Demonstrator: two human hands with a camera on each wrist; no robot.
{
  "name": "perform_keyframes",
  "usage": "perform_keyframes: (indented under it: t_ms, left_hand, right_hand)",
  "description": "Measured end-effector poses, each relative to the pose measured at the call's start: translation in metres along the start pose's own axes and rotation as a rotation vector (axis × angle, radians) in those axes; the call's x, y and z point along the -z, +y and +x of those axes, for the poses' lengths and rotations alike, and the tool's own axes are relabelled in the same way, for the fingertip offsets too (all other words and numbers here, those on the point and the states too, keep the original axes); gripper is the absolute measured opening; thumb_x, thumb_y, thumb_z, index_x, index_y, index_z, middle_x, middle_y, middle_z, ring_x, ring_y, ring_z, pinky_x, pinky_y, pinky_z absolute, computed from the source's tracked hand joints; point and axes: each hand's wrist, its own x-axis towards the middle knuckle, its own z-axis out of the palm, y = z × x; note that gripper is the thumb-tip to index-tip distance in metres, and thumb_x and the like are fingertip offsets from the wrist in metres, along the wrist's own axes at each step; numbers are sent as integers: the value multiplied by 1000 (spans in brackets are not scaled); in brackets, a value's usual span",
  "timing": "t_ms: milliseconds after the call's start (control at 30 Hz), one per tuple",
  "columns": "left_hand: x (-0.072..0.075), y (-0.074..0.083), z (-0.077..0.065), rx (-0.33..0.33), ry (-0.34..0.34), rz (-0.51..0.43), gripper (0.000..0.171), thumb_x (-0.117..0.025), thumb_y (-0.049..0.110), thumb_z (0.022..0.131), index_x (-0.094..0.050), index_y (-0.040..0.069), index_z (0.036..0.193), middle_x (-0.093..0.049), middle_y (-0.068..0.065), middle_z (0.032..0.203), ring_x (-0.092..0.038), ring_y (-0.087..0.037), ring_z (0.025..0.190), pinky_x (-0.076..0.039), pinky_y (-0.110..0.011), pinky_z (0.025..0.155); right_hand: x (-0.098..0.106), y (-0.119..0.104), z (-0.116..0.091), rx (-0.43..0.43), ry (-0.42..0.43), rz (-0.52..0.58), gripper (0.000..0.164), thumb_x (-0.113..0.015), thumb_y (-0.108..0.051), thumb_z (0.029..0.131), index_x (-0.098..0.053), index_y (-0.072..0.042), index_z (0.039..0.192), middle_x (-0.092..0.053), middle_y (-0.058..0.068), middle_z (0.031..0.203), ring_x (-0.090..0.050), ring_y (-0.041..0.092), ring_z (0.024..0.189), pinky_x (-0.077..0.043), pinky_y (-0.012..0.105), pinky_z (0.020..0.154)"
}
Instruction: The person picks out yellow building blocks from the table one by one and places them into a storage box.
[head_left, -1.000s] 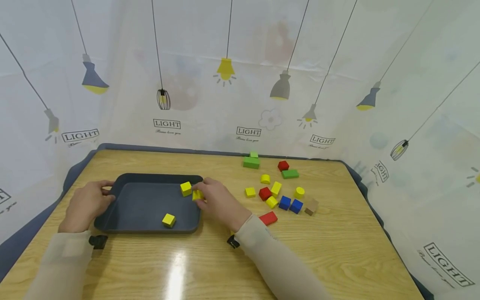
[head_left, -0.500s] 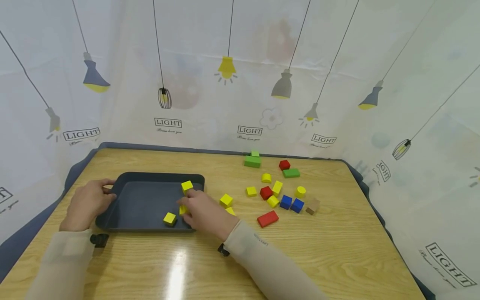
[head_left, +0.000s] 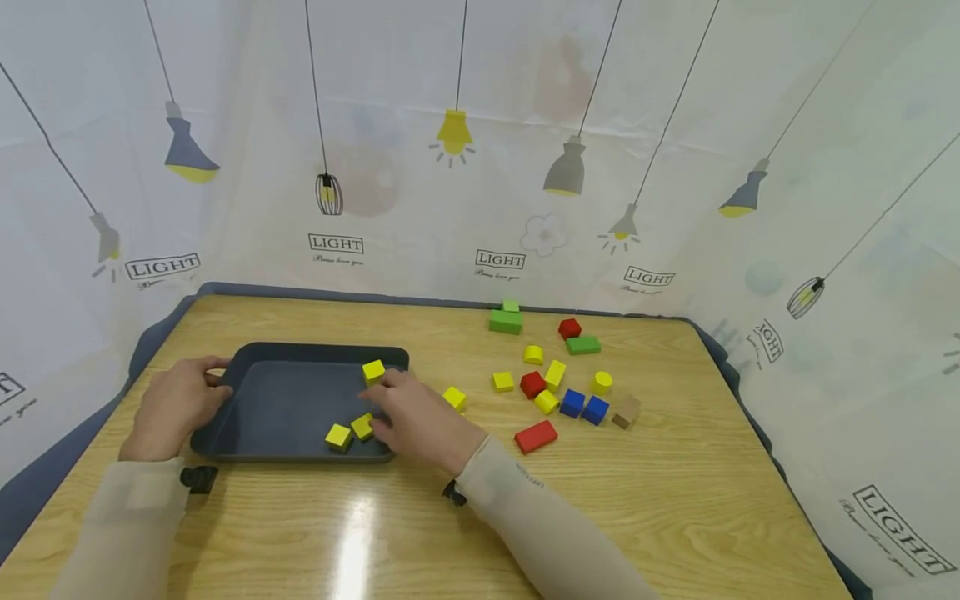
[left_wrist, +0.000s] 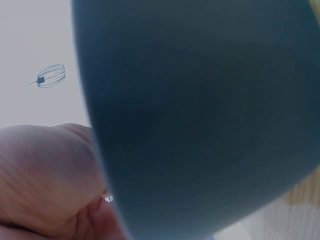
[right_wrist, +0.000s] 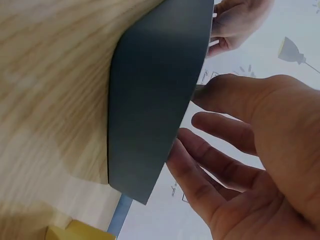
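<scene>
A dark grey tray (head_left: pixel 285 408) lies on the wooden table. My left hand (head_left: pixel 176 407) grips its left rim; in the left wrist view the thumb side of that hand lies against the tray's wall (left_wrist: pixel 200 110). Three yellow blocks are in the tray: one yellow block (head_left: pixel 373 372) at the back right, a yellow cube (head_left: pixel 338 437) and another yellow block (head_left: pixel 362 427) near the front. Over the right rim hangs my right hand (head_left: pixel 420 421), thumb close to that last block. Its fingers (right_wrist: pixel 192 182) are spread apart in the right wrist view, holding nothing.
Right of the tray sits a yellow block (head_left: pixel 454 398), partly behind the right hand. Farther right are scattered yellow pieces, red blocks (head_left: pixel 536 436), blue cubes (head_left: pixel 572 403), a brown block (head_left: pixel 626 411) and green blocks (head_left: pixel 506 322). A printed curtain (head_left: pixel 420 217) stands behind the table.
My right hand has carried a yellow block from the tray's right rim down to its front right, let it go beside the yellow cube, and drawn back slightly. The left hand stays put.
</scene>
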Motion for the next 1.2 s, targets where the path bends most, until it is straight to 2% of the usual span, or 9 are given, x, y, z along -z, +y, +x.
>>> perform_keyframes:
  t_ms: [233,467,600,767,967,1200]
  left_hand:
    - [0,0,0,-1,5,-2,47,-66,10,93,-55,-5,136,-66,-30,113,-62,-49,93,-50,-53,69]
    - [0,1,-1,5,3,-7,47,-66,10,93,-55,-5,137,-66,-30,113,-62,-48,94,-50,-52,68]
    - [1,0,0,3,1,-7,48,-65,11,93,-55,-4,137,-66,-30,114,-62,-48,94,-50,-52,68]
    - [0,0,0,4,-1,0,49,-66,11,93,-54,-4,138,-66,-30,114,-62,-48,94,-50,-53,69]
    - [0,-1,-1,2,1,-3,49,-66,10,93,-54,-4,138,-66,-30,114,-62,-49,95,-50,-54,70]
    - [-1,0,0,14,0,-3,49,-66,11,94,-54,-4,138,-66,-30,115,-61,-49,95,-50,-53,68]
  right_hand:
    - [8,8,-2,-34,47,-6,39,-76,-24,91,-68,-13,128,-57,-2,112,-50,7,92,-46,14,77]
    - [19,22,-9,-145,56,14,40,-75,-29,93,-66,-16,130,-57,0,112,-50,8,91,-50,18,77]
    - [22,36,-15,-204,74,8,41,-75,-29,92,-66,-18,130,-56,-1,112,-51,9,92,-52,23,81]
    - [30,54,-24,-220,99,-10,41,-75,-30,93,-65,-16,131,-56,-2,113,-52,9,94,-52,25,83]
    - [38,77,-34,-298,78,-7,40,-73,-30,95,-64,-16,132,-55,-2,113,-53,11,91,-52,26,82]
    - [42,108,-47,-378,86,10,41,-75,-23,92,-66,-13,130,-59,5,118,-58,17,95,-53,32,85]
